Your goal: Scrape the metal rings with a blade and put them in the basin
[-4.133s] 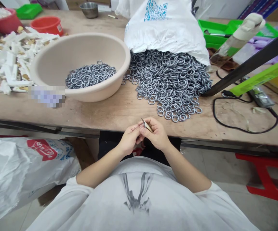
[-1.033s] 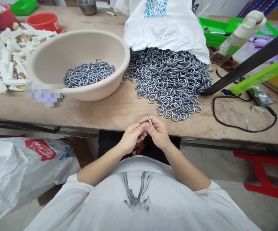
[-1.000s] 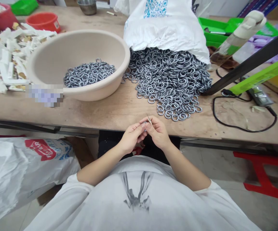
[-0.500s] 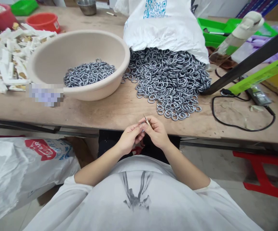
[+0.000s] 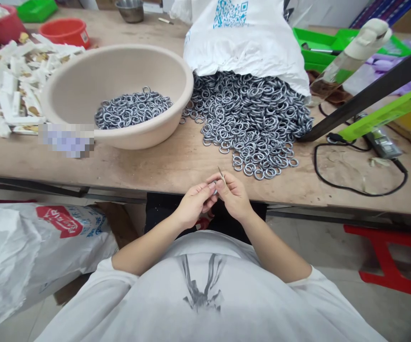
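Close together at the table's front edge, my hands meet fingertip to fingertip. My left hand [image 5: 195, 203] is closed, pinching a small grey ring [image 5: 214, 186] that the fingers mostly cover. My right hand [image 5: 234, 195] is closed around a thin pointed blade [image 5: 221, 174], its tip sticking up past the thumb; the rest is hidden in the grip. Ahead and to the right lies a heap of grey rings [image 5: 251, 123], spilling from a white sack [image 5: 244, 52]. A beige basin [image 5: 116, 57] with more grey rings stands ahead to the left.
White pieces [image 5: 11, 90] are piled at the left, near a red bowl [image 5: 64, 32]. On the right are a dark post [image 5: 365, 97], a lime-green bar [image 5: 390, 109] and a black cable [image 5: 362, 194]. A red stool [image 5: 387, 256] and a white bag [image 5: 44, 247] stand below.
The blade has tilted and its tip moved slightly right. The fingers have shifted a little, and more of the ring shows between them.
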Demonstrator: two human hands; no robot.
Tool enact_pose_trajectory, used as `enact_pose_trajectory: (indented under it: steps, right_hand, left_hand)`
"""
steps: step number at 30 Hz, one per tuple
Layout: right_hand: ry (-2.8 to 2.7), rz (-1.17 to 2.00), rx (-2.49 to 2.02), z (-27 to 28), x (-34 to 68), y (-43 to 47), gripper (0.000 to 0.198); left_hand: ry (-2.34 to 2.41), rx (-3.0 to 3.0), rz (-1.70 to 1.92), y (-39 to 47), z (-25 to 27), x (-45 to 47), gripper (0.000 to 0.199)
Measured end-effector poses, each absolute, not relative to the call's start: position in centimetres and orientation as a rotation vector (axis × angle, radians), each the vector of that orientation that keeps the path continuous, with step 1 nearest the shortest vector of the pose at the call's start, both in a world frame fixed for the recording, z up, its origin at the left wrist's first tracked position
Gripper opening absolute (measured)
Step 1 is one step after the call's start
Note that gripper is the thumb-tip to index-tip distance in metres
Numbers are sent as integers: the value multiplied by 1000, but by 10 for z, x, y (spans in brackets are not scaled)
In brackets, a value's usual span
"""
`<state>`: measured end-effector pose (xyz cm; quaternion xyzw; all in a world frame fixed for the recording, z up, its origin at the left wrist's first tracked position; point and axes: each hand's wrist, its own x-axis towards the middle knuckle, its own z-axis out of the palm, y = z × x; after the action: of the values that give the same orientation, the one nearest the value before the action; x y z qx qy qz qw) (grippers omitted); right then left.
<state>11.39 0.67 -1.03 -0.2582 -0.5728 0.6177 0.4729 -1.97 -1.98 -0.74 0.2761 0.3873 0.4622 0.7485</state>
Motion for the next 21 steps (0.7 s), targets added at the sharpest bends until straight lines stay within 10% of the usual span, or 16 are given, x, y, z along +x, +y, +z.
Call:
enact_pose_trajectory:
  steps: [21]
  right_hand:
    - [-1364, 1654, -581, -13, 117, 7, 32]
  left_hand:
    - [871, 619, 1029, -20, -4, -17, 63]
